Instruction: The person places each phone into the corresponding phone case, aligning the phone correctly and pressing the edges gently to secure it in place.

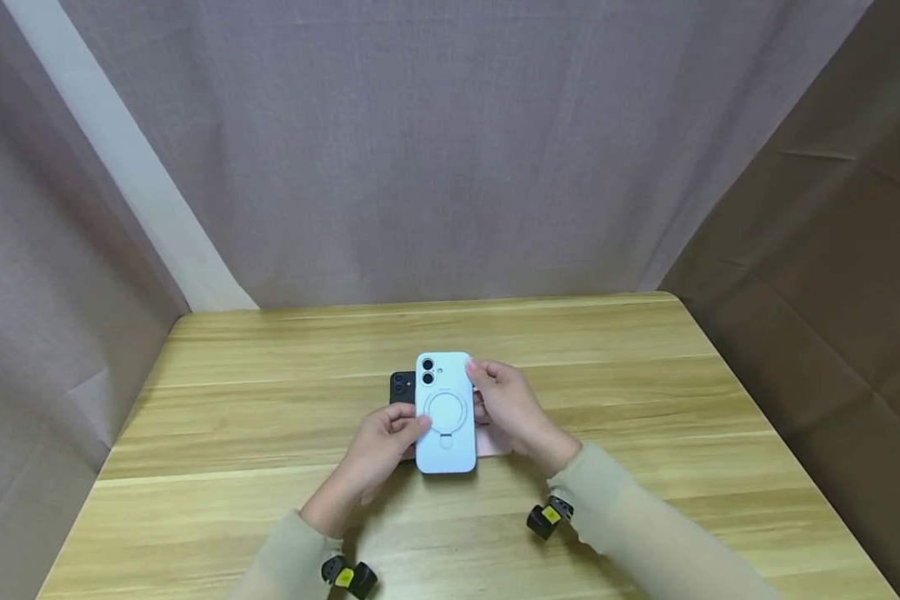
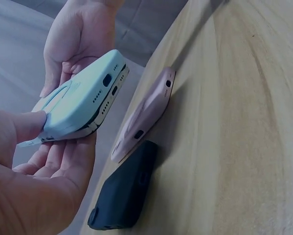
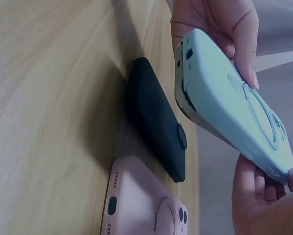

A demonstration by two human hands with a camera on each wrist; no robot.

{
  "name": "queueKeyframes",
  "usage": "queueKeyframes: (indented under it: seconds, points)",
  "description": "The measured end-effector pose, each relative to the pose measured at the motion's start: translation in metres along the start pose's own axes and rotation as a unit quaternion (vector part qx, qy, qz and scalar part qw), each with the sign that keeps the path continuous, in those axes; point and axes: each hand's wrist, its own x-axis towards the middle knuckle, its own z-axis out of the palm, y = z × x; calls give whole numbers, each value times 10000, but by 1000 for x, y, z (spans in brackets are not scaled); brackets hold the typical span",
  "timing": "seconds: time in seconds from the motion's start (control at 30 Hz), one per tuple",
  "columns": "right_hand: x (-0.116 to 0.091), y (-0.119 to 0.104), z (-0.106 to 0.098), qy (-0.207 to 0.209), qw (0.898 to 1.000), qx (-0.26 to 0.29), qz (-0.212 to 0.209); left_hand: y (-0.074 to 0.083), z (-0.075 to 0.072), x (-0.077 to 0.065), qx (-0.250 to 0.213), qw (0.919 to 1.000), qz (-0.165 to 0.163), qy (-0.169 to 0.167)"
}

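Observation:
Both hands hold a phone with a light blue case (image 1: 446, 454) above the table, its ring and camera side facing up. In the left wrist view the case's (image 2: 82, 98) bottom end stands apart from the phone (image 2: 108, 100), with a dark gap between them. The left hand (image 1: 378, 442) grips the left edge, thumb on the case's back, fingers beneath. The right hand (image 1: 506, 404) pinches the upper right edge. Below lie a black phone or case (image 3: 153, 117) and a pink one (image 3: 136, 191), side by side; whether each contains a phone I cannot tell.
The wooden table (image 1: 270, 367) has its far edge against a grey curtain (image 1: 420, 167). A brown cloth (image 1: 817, 275) hangs along the right side. Each wrist wears a small black camera (image 1: 543, 521).

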Motion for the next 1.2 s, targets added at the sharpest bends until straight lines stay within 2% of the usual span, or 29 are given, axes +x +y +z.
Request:
queueKeyframes:
  seconds: [0.2,0.4,0.53,0.73,0.97,1.1,1.2]
  points:
    - [-3,2,2,-224,9997,-139,-19,-1,2,-1,-50,9997,91,239]
    - [-7,8,6,-894,9951,-384,-154,1,1,1,-303,9979,238,528]
    - [-9,12,5,-1295,9909,-335,-175,3,0,2,-347,9969,301,641]
    - [-11,13,4,-1592,9866,-264,-248,5,-1,0,-449,9959,320,723]
    - [-13,15,4,-1550,9877,-77,-205,6,0,-1,-372,9977,290,484]
    - [-11,17,5,-1263,9915,-162,-270,3,-1,0,-163,9996,229,96]
    - [-9,18,4,-1003,9941,-235,-350,1,-1,-2,-264,9992,127,-290]
